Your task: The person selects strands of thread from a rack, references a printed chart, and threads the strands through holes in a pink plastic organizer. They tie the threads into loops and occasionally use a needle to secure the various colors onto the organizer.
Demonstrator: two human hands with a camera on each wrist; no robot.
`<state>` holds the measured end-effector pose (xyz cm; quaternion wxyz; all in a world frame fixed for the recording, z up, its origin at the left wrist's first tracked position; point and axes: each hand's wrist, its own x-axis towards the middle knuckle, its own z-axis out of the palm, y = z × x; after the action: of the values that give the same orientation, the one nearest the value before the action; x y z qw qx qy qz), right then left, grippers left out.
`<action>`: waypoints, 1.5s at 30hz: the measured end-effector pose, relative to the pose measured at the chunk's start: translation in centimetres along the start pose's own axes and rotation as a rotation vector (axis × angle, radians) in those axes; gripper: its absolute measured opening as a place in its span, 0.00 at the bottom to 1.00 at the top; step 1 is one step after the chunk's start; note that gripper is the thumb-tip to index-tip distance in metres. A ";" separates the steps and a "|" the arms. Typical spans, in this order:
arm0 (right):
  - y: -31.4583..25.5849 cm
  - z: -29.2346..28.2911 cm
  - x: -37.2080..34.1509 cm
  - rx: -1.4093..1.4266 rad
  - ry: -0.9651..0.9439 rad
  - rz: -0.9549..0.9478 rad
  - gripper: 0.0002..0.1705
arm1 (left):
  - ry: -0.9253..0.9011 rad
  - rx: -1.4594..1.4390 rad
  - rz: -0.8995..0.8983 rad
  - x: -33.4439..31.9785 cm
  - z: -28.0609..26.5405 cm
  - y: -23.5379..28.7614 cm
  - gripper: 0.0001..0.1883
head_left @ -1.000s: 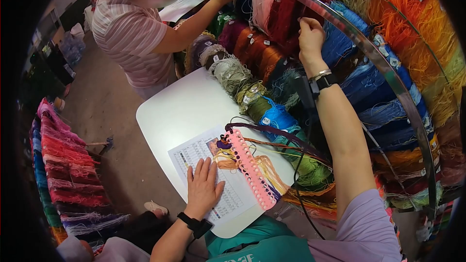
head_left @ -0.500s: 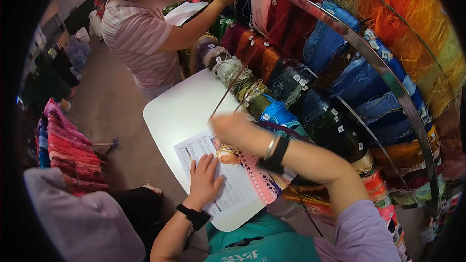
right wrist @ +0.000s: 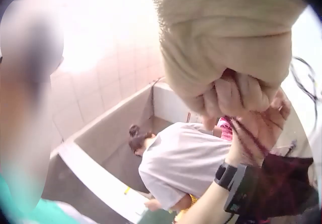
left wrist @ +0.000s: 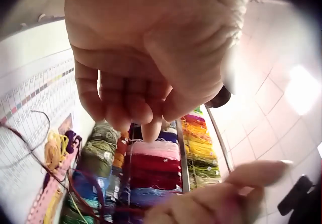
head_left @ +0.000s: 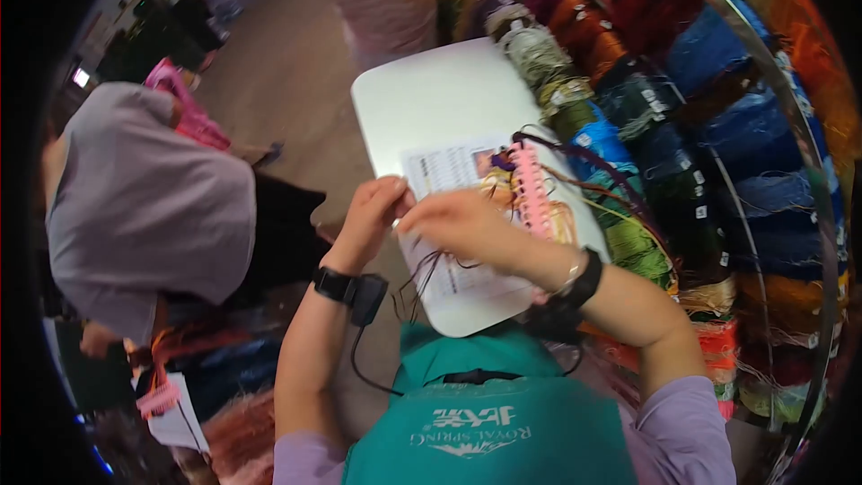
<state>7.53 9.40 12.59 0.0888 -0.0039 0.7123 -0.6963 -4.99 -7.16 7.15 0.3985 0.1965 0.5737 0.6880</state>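
My right hand (head_left: 462, 224) is curled round dark brown-red thread (right wrist: 246, 133), its strands trailing below the fist in the right wrist view. In the head view, loose dark ends (head_left: 422, 283) hang under it at the table edge. Close beside it is my left hand (head_left: 368, 220), fingers bent and thumb near the fingertips; I cannot tell whether it pinches the thread. Under and beyond the hands, a printed chart (head_left: 440, 166) lies on the white table (head_left: 449, 94). On the chart sits a pink card with holes (head_left: 532, 189), strung with yellow (left wrist: 54, 151), peach and purple threads.
Rows of coloured thread hanks (head_left: 637, 117) line the right side, behind a curved metal rail (head_left: 786, 90). A person in striped clothing (head_left: 386, 0) stands beyond the table. Another person in grey (head_left: 162, 207) bends at the left, near another pink card (head_left: 159, 398) on paper.
My right hand has come from the rack with dark thread to beside the left hand. The left hand has lifted off the chart. The view has swung left; the person in grey has come into view.
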 end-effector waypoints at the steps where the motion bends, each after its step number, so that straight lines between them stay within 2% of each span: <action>1: -0.2 -1.4 -0.7 0.307 0.027 0.098 0.11 | 0.003 -0.085 0.116 -0.1 0.5 -0.2 0.17; 2: -0.3 -2.7 -1.2 0.601 0.061 0.194 0.12 | 0.054 -0.109 0.133 -0.3 0.5 0.0 0.17; 4: -0.3 -4.0 -1.6 0.668 0.203 0.226 0.13 | 0.138 -0.159 0.164 -0.9 0.8 0.8 0.17; 5: -0.3 -4.6 -1.8 0.680 0.205 0.227 0.13 | 0.186 -0.121 0.215 -1.1 1.2 1.1 0.17; 8: -0.8 -5.1 -1.9 0.696 0.197 0.211 0.13 | 0.065 0.110 0.173 -2.5 2.3 3.3 0.17; 10: -2.1 -4.6 -2.2 0.683 0.180 0.191 0.14 | -0.108 0.266 0.082 -3.4 4.4 4.9 0.17; 12: -2.9 -4.2 -2.4 0.680 0.130 0.154 0.15 | -0.111 0.326 0.060 -3.1 6.6 5.1 0.16; 15: -4.2 -3.5 -3.0 0.722 0.136 0.144 0.16 | -0.036 0.283 0.152 -2.1 7.6 3.7 0.15; 18: -3.8 -3.6 -4.0 0.716 0.107 0.088 0.19 | -0.147 0.270 0.126 -2.0 8.2 3.3 0.15; 19: -3.8 -3.5 -4.3 0.688 0.090 0.074 0.22 | -0.187 0.324 0.100 -2.0 8.4 3.1 0.15; 22: -4.7 -2.5 -5.6 0.604 0.094 0.068 0.24 | -0.232 0.218 -0.013 -1.4 8.2 2.0 0.16; 23: -4.7 -2.1 -6.0 0.586 0.098 0.046 0.24 | -0.155 0.153 0.066 -1.0 8.1 1.1 0.19; 24: -4.4 -1.8 -6.4 0.531 0.127 0.031 0.23 | -0.170 0.028 0.074 -0.7 7.5 1.6 0.21; 26: -2.9 -1.6 -6.9 0.421 0.188 0.002 0.20 | -0.065 -0.282 0.151 -1.0 7.7 2.2 0.21; 27: -2.1 -1.7 -7.0 0.377 0.210 0.018 0.17 | -0.127 -0.386 0.173 -0.8 7.4 2.5 0.21; 31: -0.5 -1.6 -6.7 0.163 0.171 0.123 0.17 | -0.111 -0.534 0.120 -0.9 7.3 3.4 0.22; 34: 1.1 -1.7 -5.3 -0.458 0.405 -0.118 0.15 | -0.065 -0.497 0.120 -0.8 7.5 3.3 0.20; 35: 0.9 -2.3 -5.2 -0.447 0.495 -0.020 0.15 | -0.055 -0.498 0.116 -0.8 7.5 3.1 0.19; 39: -0.8 -2.0 -3.4 0.162 0.435 -0.094 0.15 | -0.044 -0.502 0.117 -0.5 7.6 2.4 0.16; 42: -0.2 -1.2 -2.3 0.367 0.393 0.049 0.11 | -0.030 -0.489 0.094 -0.5 7.9 2.3 0.16; 43: 0.9 -1.3 -1.9 0.455 0.362 0.020 0.07 | -0.019 -0.484 0.082 -0.5 7.9 2.3 0.16; 45: 1.4 -1.3 -1.8 0.522 0.380 -0.007 0.06 | 0.005 -0.455 0.074 -0.3 7.4 2.0 0.16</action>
<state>9.25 10.98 11.41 -0.0503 0.1467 0.5136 -0.8439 -0.10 -2.78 11.03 0.4057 0.1210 0.3971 0.8143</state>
